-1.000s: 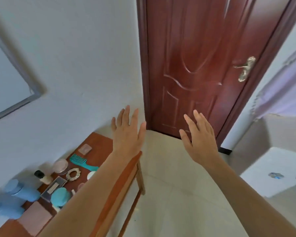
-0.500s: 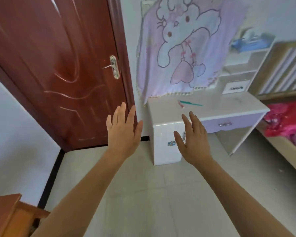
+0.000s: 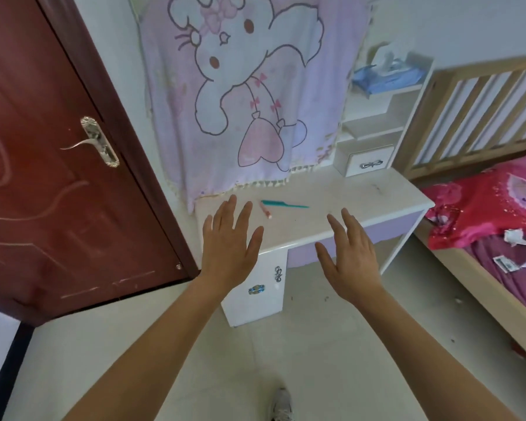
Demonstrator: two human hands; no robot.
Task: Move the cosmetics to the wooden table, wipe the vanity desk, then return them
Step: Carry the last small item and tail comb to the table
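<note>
- Cosmetics on the vanity desk (image 3: 362, 196) come to two small things near the left end of its pale top: a teal comb (image 3: 283, 204) lying flat, handle pointing right; a short pink stick (image 3: 266, 209) just beside the comb's toothed end, and what it is I cannot tell
- the rest of the top shows a few faint dark marks toward the right end
- left hand (image 3: 228, 247) raised before the desk's left front corner, back to the camera, fingers straight and spread wide, holding nothing; whether it touches the desk cannot be told
- right hand (image 3: 351, 256) raised level with it before the desk's front edge, well apart from the left, fingers straight and loosely spread, holding nothing
- below the top, a white cupboard door (image 3: 257, 302) on the left with metal handles; a lilac front panel to the right of it
- at the desk's back right, a white shelf tower with a small drawer (image 3: 369, 161) at its foot; a blue pack of tissues (image 3: 389, 75) on the upper shelf
- a lilac cloth (image 3: 249, 86) printed with a cartoon rabbit hangs behind the desk, its fringe reaching the top
- a dark red door (image 3: 43, 208) with a metal handle (image 3: 99, 144) stands to the left
- a wooden bed (image 3: 483, 107) with a red pillow (image 3: 483, 205) stands to the right
- one shoe (image 3: 281, 404) shows on the pale floor at the bottom edge
</note>
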